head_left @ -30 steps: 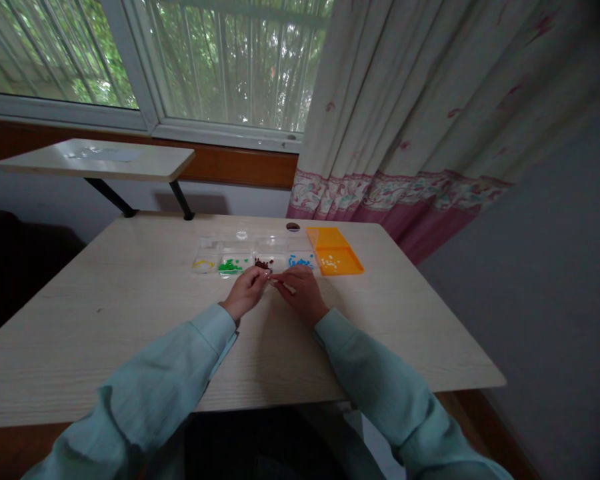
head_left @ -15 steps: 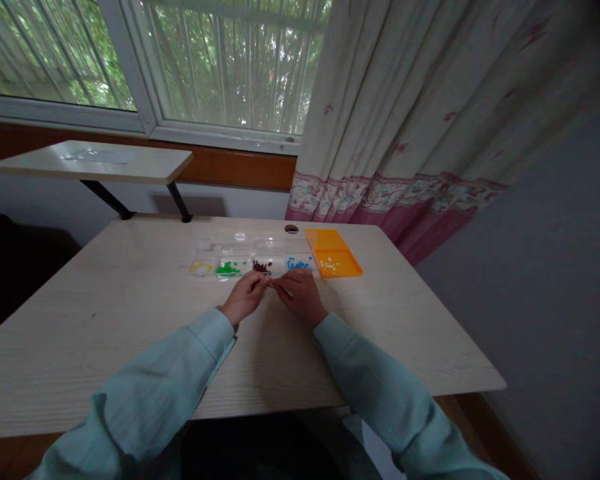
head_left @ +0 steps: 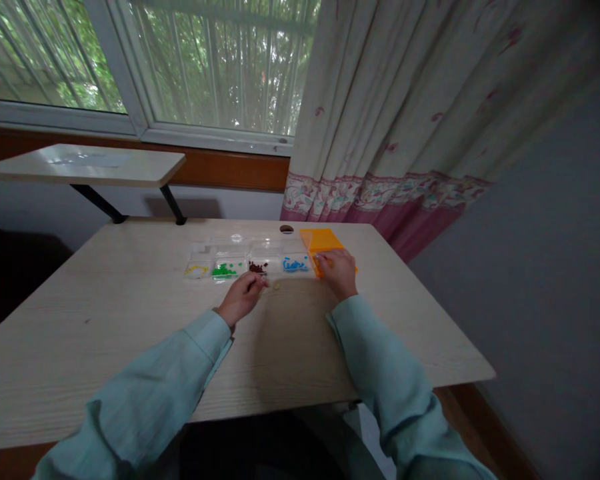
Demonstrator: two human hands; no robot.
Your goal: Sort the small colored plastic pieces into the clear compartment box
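At centre, your left hand (head_left: pixel 241 297) is pinching, contents unclear; centre-right, your right hand (head_left: pixel 339 272), closure unreadable, is overlapping an orange box (head_left: pixel 324 238); its probably light, stiff rim is favouring grasping.

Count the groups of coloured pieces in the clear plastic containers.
4, from left to right: yellow pieces, green pieces, brown pieces just beyond the left hand, and blue pieces beside the orange box. That hand may hide some brown ones.
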